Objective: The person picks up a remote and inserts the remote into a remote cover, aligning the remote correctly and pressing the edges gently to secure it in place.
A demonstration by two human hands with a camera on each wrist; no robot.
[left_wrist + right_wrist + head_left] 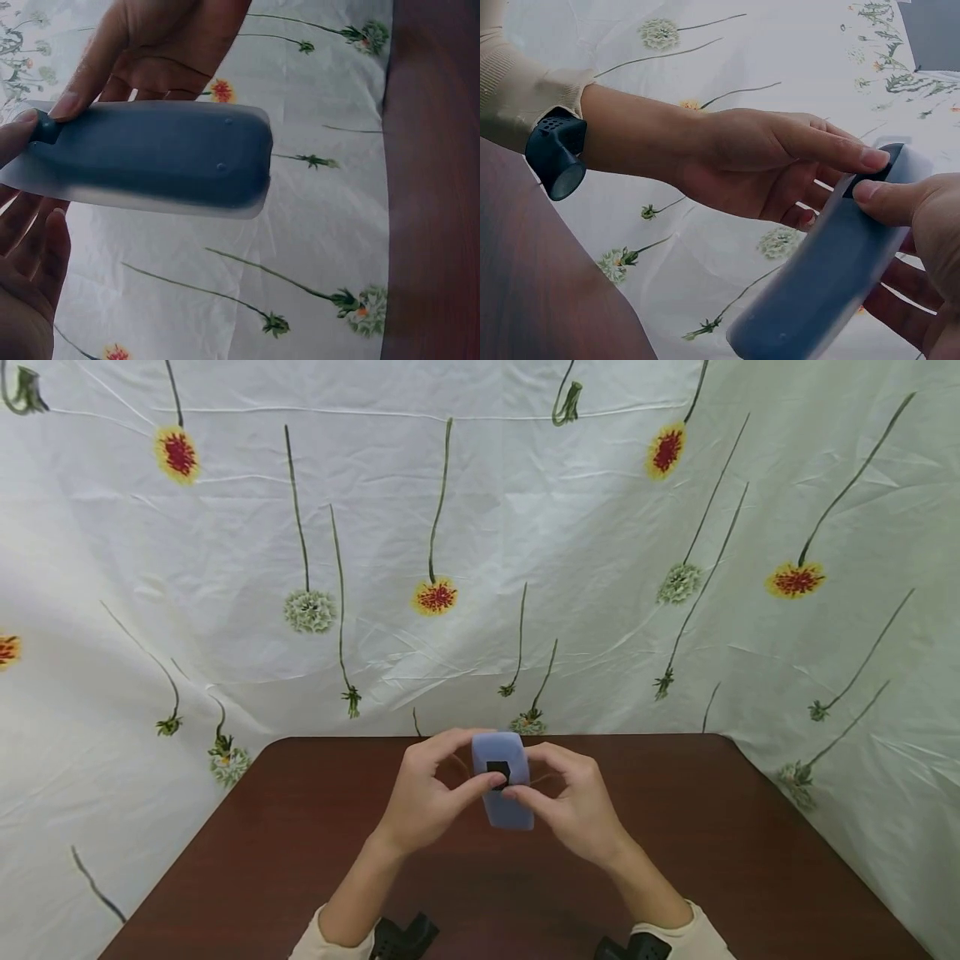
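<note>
A long blue case [510,810] with rounded corners and a translucent outer edge is held up above the table, between both hands. Near one end it has a small dark tab [883,166]. My left hand [429,793] grips the case from the left, its thumb tip on the tab. From the right, my right hand [573,797] pinches the case, with its thumb beside the other thumb at the tab's edge. In the left wrist view, two small bumps show on the long blue face [157,154]. What the case contains cannot be seen.
A dark reddish-brown table [300,827] lies beneath the hands. Behind and around it hangs a white cloth [495,510] printed with flowers. Dark wrist cameras are strapped at both cuffs, including the left one [559,154].
</note>
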